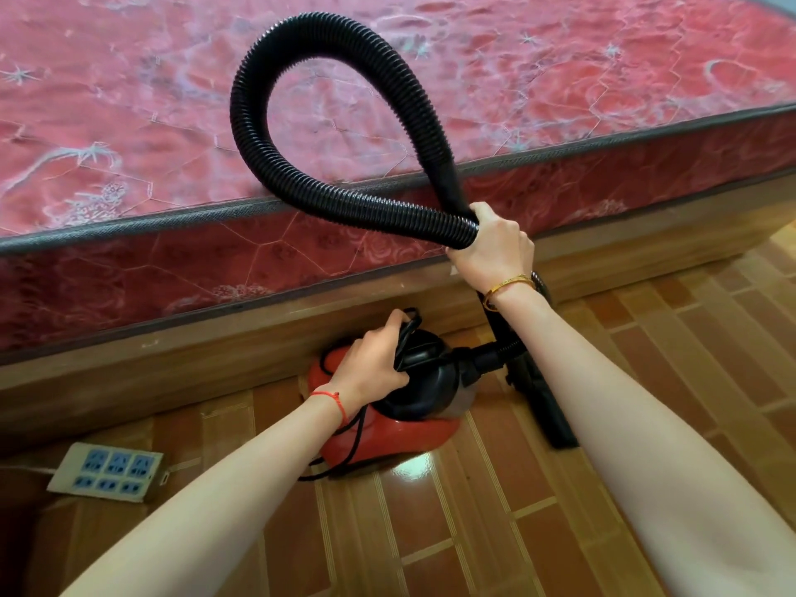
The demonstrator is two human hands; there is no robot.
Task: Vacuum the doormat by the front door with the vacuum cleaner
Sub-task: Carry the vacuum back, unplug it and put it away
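Both arms reach forward and down beside the bed (301, 122). Left hand (370, 359) has its fingers curled round the black handle and bundled cord atop the vacuum cleaner (405, 407). Right hand (491, 243), raised above it, has its fingers clamped on the looped black ribbed hose (275, 49). Red-bodied with a black top, the vacuum cleaner sits on the tiled floor (474, 532) against the bed's wooden base; a power strip (107, 471) lies to its left.

Mattress (172, 101) cut off at top, left and right edges. Left hand (370, 364) hides part of vacuum cleaner (413, 428) handle. Power strip (107, 471) markings too small to read.
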